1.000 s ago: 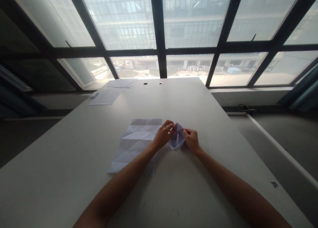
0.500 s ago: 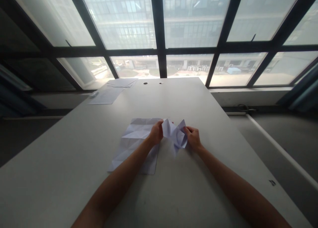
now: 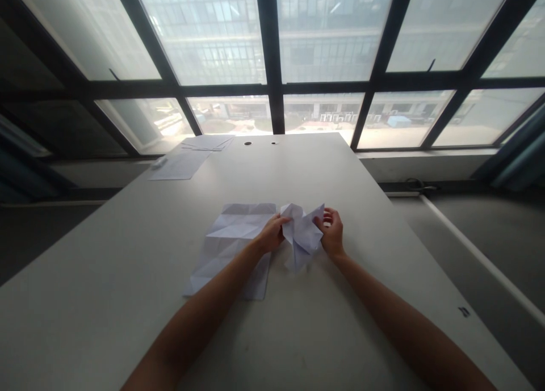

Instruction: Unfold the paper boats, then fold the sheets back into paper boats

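A folded sheet of white paper (image 3: 303,235) with several creased points is held between my two hands, just above the table. On its left side, my left hand (image 3: 273,233) pinches the paper, thumb on top. My right hand (image 3: 332,231) grips the right edge with thumb and fingers around a pointed flap, the fingers curled behind it. Beneath my left forearm lies a second white sheet (image 3: 232,232), flat and marked with a grid of creases; the forearm covers part of it.
The white table (image 3: 140,283) reaches to the windows. At its far left lie more paper sheets (image 3: 176,165) with a small white object (image 3: 159,162) on them. A round cable hole (image 3: 248,143) is near the back edge. A dark mark (image 3: 464,311) shows at the right edge.
The folded paper has turned and spread wider between my hands, showing a broader face. My left thumb now lies over its front, and my right fingers have shifted on the right flap.
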Demonstrator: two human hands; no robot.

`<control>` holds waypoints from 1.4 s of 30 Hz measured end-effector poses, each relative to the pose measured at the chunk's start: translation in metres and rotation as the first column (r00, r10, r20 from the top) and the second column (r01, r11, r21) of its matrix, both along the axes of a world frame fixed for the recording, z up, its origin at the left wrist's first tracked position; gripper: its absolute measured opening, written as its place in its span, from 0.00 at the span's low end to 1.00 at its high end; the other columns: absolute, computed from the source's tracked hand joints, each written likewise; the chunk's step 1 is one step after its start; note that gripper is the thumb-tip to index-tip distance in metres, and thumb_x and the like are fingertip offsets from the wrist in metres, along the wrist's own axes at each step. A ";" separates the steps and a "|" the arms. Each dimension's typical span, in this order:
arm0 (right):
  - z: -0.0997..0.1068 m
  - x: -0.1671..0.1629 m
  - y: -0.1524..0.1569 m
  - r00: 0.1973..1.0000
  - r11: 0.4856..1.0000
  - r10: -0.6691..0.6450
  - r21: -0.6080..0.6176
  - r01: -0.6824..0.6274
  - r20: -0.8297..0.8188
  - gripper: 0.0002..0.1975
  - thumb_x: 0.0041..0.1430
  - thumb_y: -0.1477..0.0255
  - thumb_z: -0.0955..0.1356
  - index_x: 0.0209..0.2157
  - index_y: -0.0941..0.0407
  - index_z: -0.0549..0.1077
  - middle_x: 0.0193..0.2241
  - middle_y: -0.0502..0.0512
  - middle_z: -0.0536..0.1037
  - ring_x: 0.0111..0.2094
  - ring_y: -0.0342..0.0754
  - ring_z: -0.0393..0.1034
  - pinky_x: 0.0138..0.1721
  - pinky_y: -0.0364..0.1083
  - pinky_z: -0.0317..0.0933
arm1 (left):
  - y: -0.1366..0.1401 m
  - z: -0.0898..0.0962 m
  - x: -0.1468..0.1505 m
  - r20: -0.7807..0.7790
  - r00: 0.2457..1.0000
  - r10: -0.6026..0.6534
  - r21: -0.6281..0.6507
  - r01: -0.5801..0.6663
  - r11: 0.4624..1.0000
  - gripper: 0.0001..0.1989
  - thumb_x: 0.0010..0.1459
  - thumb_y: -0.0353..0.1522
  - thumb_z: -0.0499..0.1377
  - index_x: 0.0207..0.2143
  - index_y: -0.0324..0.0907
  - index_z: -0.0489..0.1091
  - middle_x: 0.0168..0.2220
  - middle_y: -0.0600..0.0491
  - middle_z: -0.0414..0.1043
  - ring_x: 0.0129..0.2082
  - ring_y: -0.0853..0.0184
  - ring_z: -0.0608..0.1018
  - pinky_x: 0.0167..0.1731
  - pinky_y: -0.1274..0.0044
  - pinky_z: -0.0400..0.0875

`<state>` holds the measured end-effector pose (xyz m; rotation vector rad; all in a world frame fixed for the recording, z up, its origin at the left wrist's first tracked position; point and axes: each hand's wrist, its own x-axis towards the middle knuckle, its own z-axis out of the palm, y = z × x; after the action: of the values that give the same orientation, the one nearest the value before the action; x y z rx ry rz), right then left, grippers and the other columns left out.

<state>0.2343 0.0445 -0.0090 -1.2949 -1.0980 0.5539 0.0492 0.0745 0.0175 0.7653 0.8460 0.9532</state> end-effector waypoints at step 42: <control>0.020 0.063 0.025 0.918 0.868 0.161 -0.391 -0.307 -0.363 0.10 0.49 0.65 0.70 0.25 0.59 0.73 0.19 0.52 0.74 0.20 0.44 0.66 0.21 0.42 0.60 | 0.009 -0.007 -0.008 0.089 0.983 0.158 -0.026 -0.157 0.987 0.13 0.51 0.29 0.61 0.41 0.37 0.70 0.30 0.49 0.78 0.28 0.63 0.80 0.33 0.72 0.76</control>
<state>0.2978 0.0692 0.0114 -1.3967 -0.8872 1.2160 0.0417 0.0837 0.0105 0.6408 0.8441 1.1108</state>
